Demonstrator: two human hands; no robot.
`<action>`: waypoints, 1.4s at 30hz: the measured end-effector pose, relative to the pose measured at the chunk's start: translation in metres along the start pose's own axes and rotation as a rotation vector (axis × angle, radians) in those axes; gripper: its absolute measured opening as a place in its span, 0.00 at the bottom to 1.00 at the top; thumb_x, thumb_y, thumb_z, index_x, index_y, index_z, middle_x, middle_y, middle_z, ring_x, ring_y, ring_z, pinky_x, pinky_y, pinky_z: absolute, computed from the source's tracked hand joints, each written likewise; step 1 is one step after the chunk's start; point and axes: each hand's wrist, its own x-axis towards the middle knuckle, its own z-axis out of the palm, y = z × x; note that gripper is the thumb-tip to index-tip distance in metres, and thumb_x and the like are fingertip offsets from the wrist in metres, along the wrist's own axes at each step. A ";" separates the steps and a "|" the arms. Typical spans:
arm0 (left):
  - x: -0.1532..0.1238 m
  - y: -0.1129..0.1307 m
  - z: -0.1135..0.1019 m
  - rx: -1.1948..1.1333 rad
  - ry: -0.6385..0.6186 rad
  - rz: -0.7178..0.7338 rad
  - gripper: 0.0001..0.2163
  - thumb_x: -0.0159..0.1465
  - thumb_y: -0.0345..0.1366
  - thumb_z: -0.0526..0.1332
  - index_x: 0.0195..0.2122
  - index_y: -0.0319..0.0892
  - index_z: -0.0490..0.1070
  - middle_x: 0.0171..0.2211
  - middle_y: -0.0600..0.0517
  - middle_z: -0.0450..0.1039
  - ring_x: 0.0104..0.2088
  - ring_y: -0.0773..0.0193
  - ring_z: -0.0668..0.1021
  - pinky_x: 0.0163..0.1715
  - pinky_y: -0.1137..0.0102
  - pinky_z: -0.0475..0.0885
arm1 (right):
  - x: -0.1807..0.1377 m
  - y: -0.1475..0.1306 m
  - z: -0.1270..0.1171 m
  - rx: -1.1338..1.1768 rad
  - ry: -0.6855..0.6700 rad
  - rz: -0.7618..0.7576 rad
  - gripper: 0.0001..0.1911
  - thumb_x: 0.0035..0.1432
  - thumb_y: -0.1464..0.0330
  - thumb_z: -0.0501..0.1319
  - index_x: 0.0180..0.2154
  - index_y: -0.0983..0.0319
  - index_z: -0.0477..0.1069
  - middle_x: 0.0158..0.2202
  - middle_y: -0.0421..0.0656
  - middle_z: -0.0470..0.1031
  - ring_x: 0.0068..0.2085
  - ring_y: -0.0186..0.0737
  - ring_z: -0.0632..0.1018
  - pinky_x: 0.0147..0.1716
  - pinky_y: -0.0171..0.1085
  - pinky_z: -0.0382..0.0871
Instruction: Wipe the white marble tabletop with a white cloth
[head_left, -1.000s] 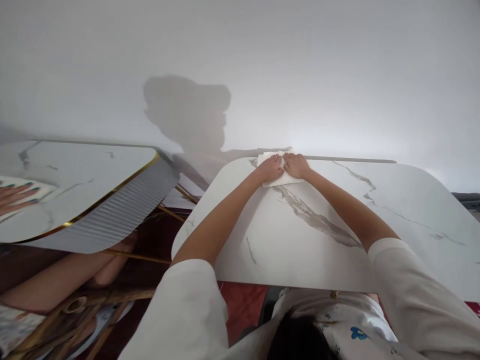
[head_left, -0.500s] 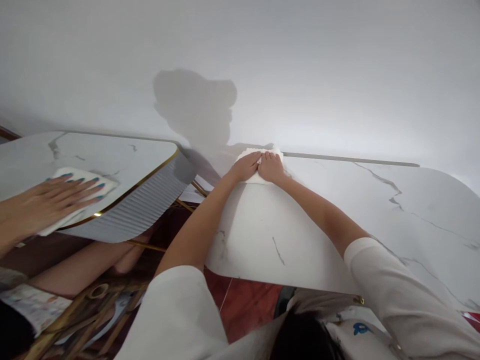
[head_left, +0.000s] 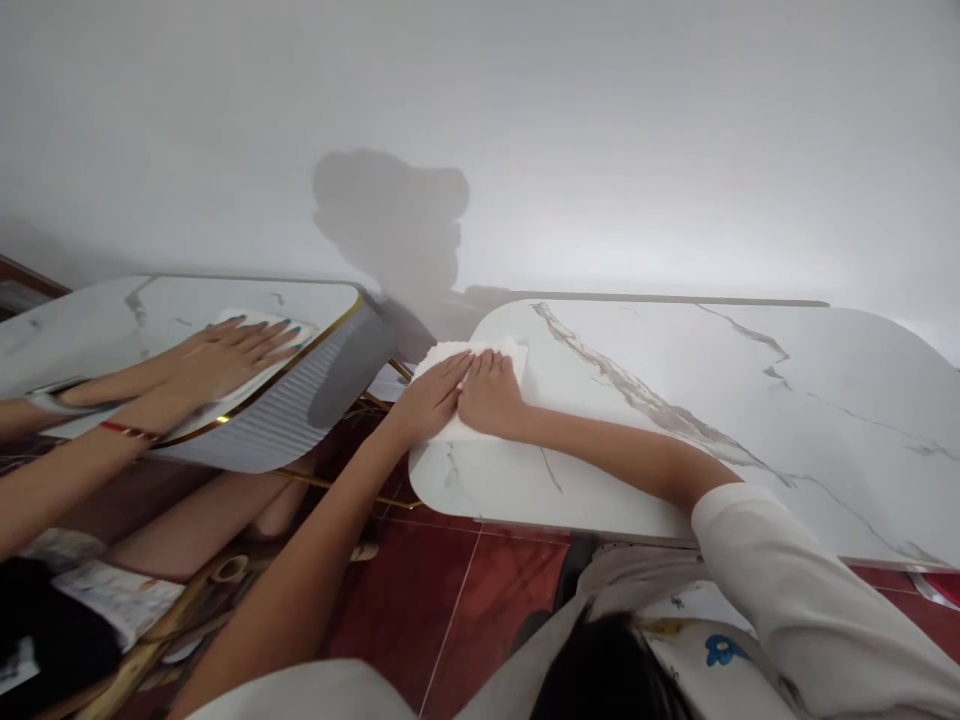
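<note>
My left hand (head_left: 431,400) lies flat on a white cloth (head_left: 519,360), fingers together and stretched forward. Beside it and touching it, my right hand (head_left: 489,395) presses on the same cloth, palm down with its fingers laid forward. The cloth rests near the rounded left end of a white marble-patterned table (head_left: 660,345), partly covered by both hands, and its left side reaches the table's edge.
At the left, another person's hands (head_left: 225,360) with blue nails press a second cloth (head_left: 306,332) on a similar gold-trimmed table (head_left: 180,295). A white wall (head_left: 600,150) stands behind both tables. Red floor tiles (head_left: 442,570) show below.
Both my hands and the cloth have moved left and nearer to me, from the table's back edge to its left end. The other person's cloth moved right, and a second hand of theirs now shows.
</note>
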 end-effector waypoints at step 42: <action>0.127 0.027 0.037 0.062 0.009 -0.086 0.26 0.64 0.32 0.43 0.62 0.29 0.57 0.64 0.41 0.58 0.64 0.58 0.61 0.65 0.63 0.55 | 0.043 0.129 -0.008 0.017 0.013 -0.045 0.26 0.65 0.70 0.46 0.60 0.79 0.59 0.61 0.60 0.62 0.62 0.53 0.61 0.61 0.48 0.49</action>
